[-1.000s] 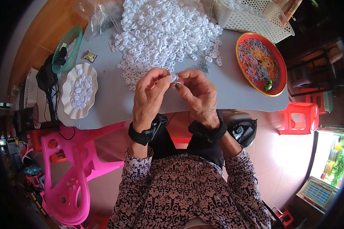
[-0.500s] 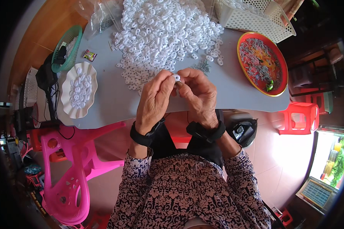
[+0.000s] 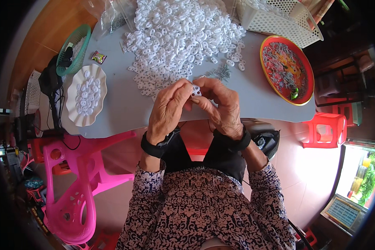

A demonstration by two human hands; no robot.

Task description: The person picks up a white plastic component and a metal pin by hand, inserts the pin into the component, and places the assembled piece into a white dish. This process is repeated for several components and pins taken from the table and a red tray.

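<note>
A small white plastic piece with holes [image 3: 196, 91] sits between my two hands, above the table's near edge. My left hand [image 3: 170, 107] pinches it from the left with thumb and fingers. From the other side, the curled thumb and forefinger of my right hand [image 3: 221, 105] close on the same piece. Just beyond my hands lies a large heap of white oval two-holed plastic pieces [image 3: 183, 35], with flatter white pieces [image 3: 152, 79] spread at its near side. A small pile of grey metal screws [image 3: 221, 73] lies beyond my right fingers.
At right stands a red round tray [image 3: 264, 66] of screws, with a white perforated basket [image 3: 258, 23] behind it. On the left are a scalloped white dish [image 3: 73, 109] of oval pieces, a green basket [image 3: 85, 41] and a candy packet [image 3: 98, 57]. A pink chair [image 3: 87, 166] stands below.
My right hand has turned and shifted slightly right, its fingers spreading a little from the left hand's. More of the white piece and its holes now shows.
</note>
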